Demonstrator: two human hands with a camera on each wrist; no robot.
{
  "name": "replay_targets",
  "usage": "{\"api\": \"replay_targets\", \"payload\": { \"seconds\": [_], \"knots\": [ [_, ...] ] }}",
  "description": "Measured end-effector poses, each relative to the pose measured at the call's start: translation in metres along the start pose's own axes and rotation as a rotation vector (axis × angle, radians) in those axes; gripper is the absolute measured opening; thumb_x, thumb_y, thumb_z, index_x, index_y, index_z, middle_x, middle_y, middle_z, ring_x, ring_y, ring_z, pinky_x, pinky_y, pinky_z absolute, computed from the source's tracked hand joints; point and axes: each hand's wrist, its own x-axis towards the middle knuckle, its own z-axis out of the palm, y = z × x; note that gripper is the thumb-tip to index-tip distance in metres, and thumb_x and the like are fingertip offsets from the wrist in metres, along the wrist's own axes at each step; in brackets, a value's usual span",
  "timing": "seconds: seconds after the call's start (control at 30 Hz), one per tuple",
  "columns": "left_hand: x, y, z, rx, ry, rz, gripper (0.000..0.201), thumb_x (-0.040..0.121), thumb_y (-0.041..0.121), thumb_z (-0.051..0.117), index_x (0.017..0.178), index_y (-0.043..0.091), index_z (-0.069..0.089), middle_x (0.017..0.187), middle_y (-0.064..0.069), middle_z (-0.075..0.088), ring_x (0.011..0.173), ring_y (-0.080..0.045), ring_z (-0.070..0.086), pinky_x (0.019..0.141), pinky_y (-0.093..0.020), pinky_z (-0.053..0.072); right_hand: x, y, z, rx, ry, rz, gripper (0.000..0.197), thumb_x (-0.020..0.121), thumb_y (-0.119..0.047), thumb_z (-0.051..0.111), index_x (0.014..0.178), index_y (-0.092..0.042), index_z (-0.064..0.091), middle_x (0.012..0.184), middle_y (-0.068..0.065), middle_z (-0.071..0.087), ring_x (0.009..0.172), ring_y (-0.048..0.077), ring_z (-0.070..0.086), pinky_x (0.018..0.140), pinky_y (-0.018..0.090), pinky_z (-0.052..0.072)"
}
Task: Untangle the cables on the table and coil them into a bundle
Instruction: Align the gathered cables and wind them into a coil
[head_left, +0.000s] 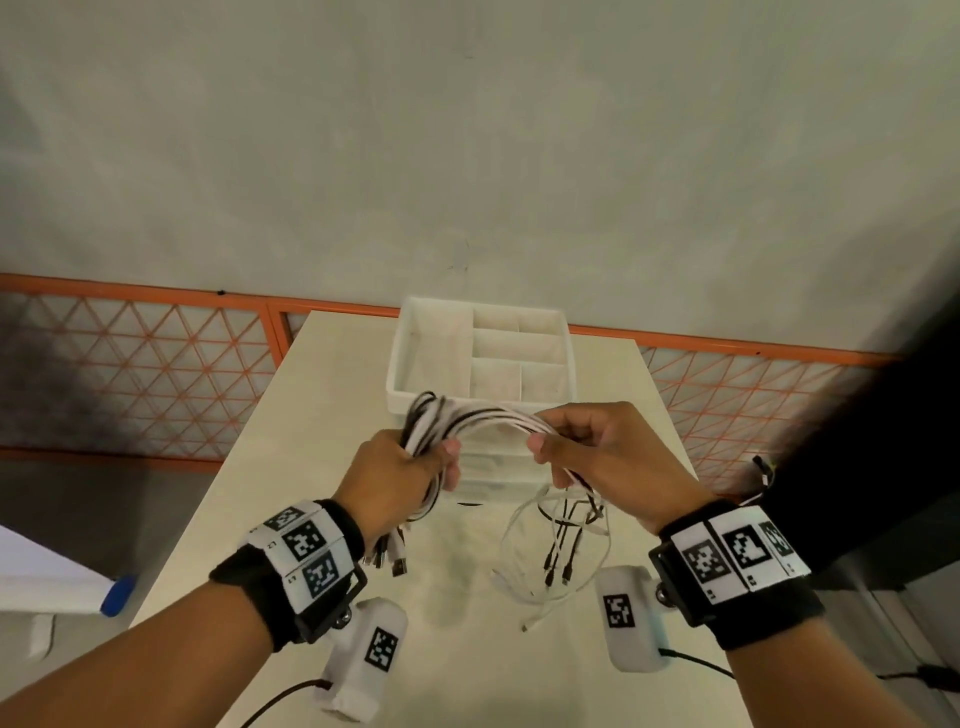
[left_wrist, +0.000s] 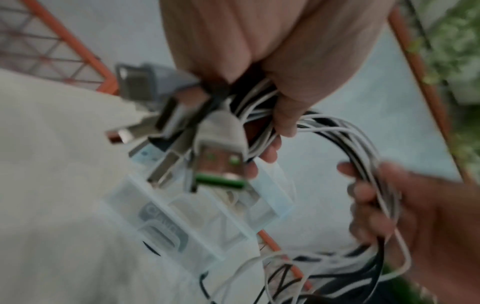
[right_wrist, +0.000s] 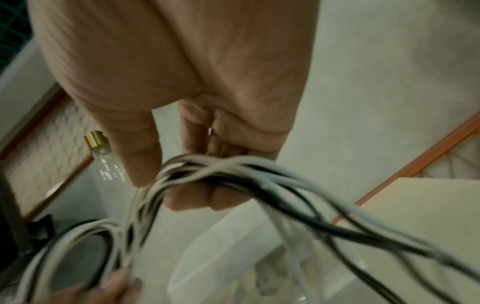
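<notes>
While the left hand (head_left: 400, 470) grips the cables (head_left: 488, 418), right hand (head_left: 597, 447) fingers pinch them above the table (head_left: 270, 467).

Workshop-like room (bare concrete wall (head_left: 467, 130), orange mesh fencing (head_left: 156, 364)).

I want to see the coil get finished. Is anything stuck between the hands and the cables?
No. The left hand and right hand both already grip the cables directly, with nothing visible between. The loose ends hang freely toward the table.
</notes>
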Motion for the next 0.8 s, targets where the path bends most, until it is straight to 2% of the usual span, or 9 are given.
{"api": "replay_targets", "payload": {
  "seconds": [0.1, 0.27, 0.33, 0.4, 0.47, 0.57, 0.67, 0.73, 0.8],
  "knots": [
    [0.002, 0.006, -0.001, -0.258, 0.021, -0.084, 0.027, 0.096, 0.022, 0.061, 0.078, 0.002, 0.068, 0.069, -0.011, 0.064, 0.062, -0.024, 0.062, 0.066, -0.041, 0.057, -0.001, 0.009, -0.003, 0.065, 0.082, -0.035, 0.013, 0.092, -0.016, 0.069, 0.092, -0.02, 0.081, 0.07, 0.019, 0.066, 0.055, 0.012, 0.055, 0.059, 0.029, 0.044],
    [-0.004, 0.018, 0.012, -0.277, -0.133, -0.152, 0.059, 0.076, 0.063, 0.064, 0.086, 0.005, 0.066, 0.071, -0.009, 0.065, 0.065, -0.022, 0.064, 0.066, -0.038, 0.057, -0.003, 0.003, 0.037, 0.217, 0.312, -0.167, 0.025, 0.093, -0.008, 0.068, 0.109, -0.026, 0.076, 0.06, -0.013, 0.064, 0.052, 0.004, 0.048, 0.054, 0.015, 0.042],
    [-0.008, 0.022, 0.015, -0.307, -0.2, -0.13, 0.08, 0.062, 0.076, 0.058, 0.092, 0.002, 0.067, 0.078, -0.011, 0.069, 0.073, -0.024, 0.068, 0.073, -0.04, 0.058, -0.007, 0.001, 0.057, 0.178, 0.337, -0.295, 0.03, 0.093, -0.005, 0.067, 0.114, -0.025, 0.074, 0.063, -0.013, 0.063, 0.054, 0.002, 0.05, 0.056, 0.014, 0.042],
    [-0.01, 0.027, 0.019, -0.31, -0.258, -0.084, 0.086, 0.057, 0.078, 0.053, 0.093, 0.003, 0.072, 0.085, -0.012, 0.075, 0.082, -0.025, 0.073, 0.08, -0.036, 0.059, -0.01, 0.002, 0.076, 0.074, 0.356, -0.432, 0.027, 0.094, -0.001, 0.064, 0.101, -0.022, 0.079, 0.062, -0.008, 0.056, 0.054, 0.004, 0.046, 0.054, 0.015, 0.039],
    [-0.012, 0.032, 0.021, -0.367, -0.281, -0.045, 0.079, 0.058, 0.072, 0.057, 0.09, 0.001, 0.073, 0.084, -0.012, 0.075, 0.083, -0.023, 0.073, 0.079, -0.03, 0.058, -0.012, 0.008, 0.091, -0.058, 0.411, -0.532, 0.027, 0.091, 0.006, 0.059, 0.079, -0.013, 0.073, 0.065, -0.003, 0.054, 0.056, 0.003, 0.046, 0.053, 0.016, 0.039],
    [-0.009, 0.032, 0.02, -0.446, -0.243, -0.035, 0.062, 0.064, 0.056, 0.075, 0.089, -0.001, 0.066, 0.078, -0.013, 0.065, 0.078, -0.025, 0.066, 0.073, -0.034, 0.054, -0.013, 0.02, 0.102, -0.13, 0.384, -0.586, 0.024, 0.089, 0.01, 0.057, 0.102, 0.0, 0.075, 0.086, 0.005, 0.066, 0.075, 0.011, 0.064, 0.066, 0.019, 0.053],
    [-0.005, 0.027, 0.018, -0.474, -0.116, -0.092, 0.05, 0.072, 0.041, 0.078, 0.091, -0.004, 0.068, 0.079, -0.016, 0.062, 0.074, -0.027, 0.062, 0.074, -0.039, 0.052, -0.017, 0.021, 0.096, -0.157, 0.208, -0.597, 0.032, 0.086, 0.006, 0.058, 0.114, -0.004, 0.072, 0.093, 0.001, 0.068, 0.082, 0.011, 0.066, 0.072, 0.023, 0.056],
    [-0.003, 0.026, 0.015, -0.477, -0.072, -0.105, 0.044, 0.082, 0.032, 0.074, 0.092, -0.011, 0.067, 0.081, -0.021, 0.065, 0.073, -0.029, 0.065, 0.078, -0.045, 0.054, -0.018, 0.015, 0.087, -0.167, 0.158, -0.6, 0.035, 0.082, 0.004, 0.06, 0.112, -0.007, 0.073, 0.094, 0.0, 0.072, 0.083, 0.01, 0.069, 0.073, 0.024, 0.058],
    [-0.002, 0.027, 0.011, -0.421, -0.076, -0.096, 0.033, 0.089, 0.023, 0.069, 0.097, -0.01, 0.069, 0.085, -0.022, 0.07, 0.077, -0.032, 0.069, 0.081, -0.044, 0.055, -0.014, 0.006, 0.073, -0.167, 0.257, -0.597, 0.028, 0.08, -0.001, 0.062, 0.102, -0.01, 0.076, 0.09, -0.001, 0.075, 0.079, 0.008, 0.07, 0.071, 0.026, 0.058]
  ]
}}
